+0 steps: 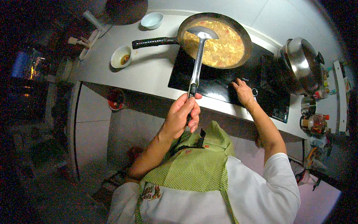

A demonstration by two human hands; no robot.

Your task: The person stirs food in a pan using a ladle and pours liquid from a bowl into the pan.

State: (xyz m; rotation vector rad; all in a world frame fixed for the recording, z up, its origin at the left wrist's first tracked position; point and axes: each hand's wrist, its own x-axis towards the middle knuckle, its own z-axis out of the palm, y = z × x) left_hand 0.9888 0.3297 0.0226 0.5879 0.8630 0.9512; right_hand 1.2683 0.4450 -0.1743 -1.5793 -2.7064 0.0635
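My left hand (180, 114) grips the black handle of a steel wok spatula (199, 58). The spatula's broad head is above or at the surface of a yellow egg soup (225, 44) with reddish bits; contact is hard to tell. That soup fills much of a dark wok (247, 36), whose black ribbed handle (153, 42) points left. The wok is over the back of a black glass cooktop (215, 81). My right hand (243, 92) reaches down to the cooktop's front part, fingers slightly spread and holding nothing visible. Right beside it is a round silvery knob or ring (254, 92).
A lidded steel pot (303, 61) stands at the cooktop's right. Left of the wok are a pale bowl (152, 20) and a white bowl (121, 57) with dark sauce residue. Jars and bottles (316, 123) crowd the counter's right end. The counter's front edge (134, 96) runs before me.
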